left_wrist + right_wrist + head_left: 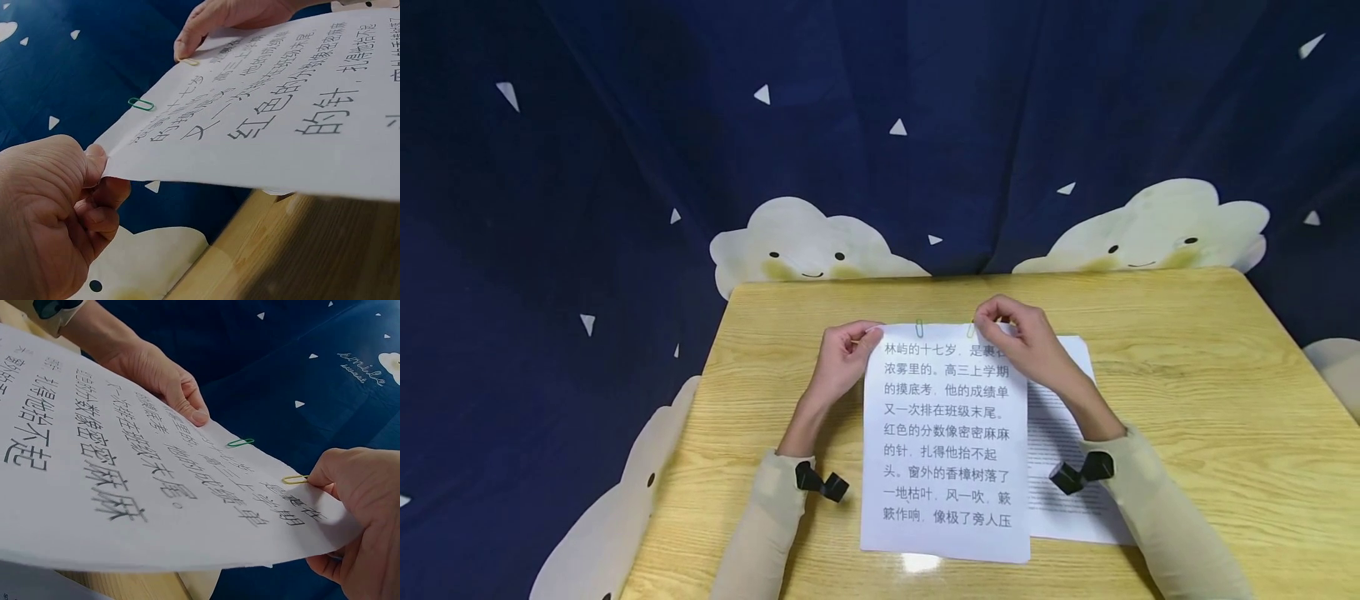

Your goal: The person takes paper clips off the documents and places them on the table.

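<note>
Above the wooden table point(1187, 408), hands point(842, 360) point(1030, 342) hold a printed sheet point(946, 442) between them.

A navy curtain point(970, 50) with smiling clouds point(808, 237) hangs behind a wooden table point(1210, 400).

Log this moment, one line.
left hand: pinches large-print white paper sheet | right hand: grips sheet by yellow wire paperclip | green wire paperclip: on top edge
</note>
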A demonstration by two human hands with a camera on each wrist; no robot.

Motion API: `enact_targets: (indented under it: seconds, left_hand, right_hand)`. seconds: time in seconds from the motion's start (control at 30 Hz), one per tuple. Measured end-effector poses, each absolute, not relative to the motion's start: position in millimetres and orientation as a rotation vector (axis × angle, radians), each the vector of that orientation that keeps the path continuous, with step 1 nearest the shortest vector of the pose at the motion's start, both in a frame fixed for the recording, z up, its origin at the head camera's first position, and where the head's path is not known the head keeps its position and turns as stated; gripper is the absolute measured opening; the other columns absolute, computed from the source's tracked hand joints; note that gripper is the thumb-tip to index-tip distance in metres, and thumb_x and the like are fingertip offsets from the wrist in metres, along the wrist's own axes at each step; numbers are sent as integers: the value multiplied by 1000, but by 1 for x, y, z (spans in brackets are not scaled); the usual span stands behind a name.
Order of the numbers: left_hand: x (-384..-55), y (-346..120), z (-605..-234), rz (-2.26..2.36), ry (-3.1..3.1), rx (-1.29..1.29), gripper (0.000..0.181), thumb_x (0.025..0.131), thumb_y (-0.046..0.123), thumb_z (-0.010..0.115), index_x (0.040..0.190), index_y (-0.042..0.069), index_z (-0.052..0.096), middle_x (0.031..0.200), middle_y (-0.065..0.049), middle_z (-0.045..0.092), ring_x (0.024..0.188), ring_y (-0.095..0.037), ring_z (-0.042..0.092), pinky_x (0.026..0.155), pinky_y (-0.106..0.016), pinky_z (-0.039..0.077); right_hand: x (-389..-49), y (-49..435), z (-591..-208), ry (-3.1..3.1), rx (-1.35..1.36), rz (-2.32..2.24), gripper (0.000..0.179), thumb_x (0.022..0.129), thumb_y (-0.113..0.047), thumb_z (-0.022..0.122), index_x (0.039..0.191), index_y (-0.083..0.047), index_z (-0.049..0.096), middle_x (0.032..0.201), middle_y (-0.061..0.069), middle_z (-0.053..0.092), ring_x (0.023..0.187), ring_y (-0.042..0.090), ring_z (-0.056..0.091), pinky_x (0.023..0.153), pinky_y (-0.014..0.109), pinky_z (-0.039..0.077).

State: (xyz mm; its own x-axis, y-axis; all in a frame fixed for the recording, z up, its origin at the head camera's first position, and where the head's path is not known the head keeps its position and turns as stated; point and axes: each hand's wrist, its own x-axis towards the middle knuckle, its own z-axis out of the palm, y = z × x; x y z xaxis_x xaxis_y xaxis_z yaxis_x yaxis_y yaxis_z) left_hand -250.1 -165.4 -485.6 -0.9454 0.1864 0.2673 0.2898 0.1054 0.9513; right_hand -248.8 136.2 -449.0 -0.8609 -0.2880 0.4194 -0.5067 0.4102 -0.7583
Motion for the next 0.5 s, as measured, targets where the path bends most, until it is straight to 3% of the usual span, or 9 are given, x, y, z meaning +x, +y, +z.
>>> enact_targets:
  seconds: [0.5]
  left_hand:
    - [-249,-165,-487,-1987,-2241,-523,19,103,3,63,108,-12,74,88,-27,75,56,-6,61,49,-19,47]
  right_hand:
    - [-248,138,-446,-2444,671,1459,9,103,-9,64,103,-3,70,92,4,67,85,12,55,77,23,42]
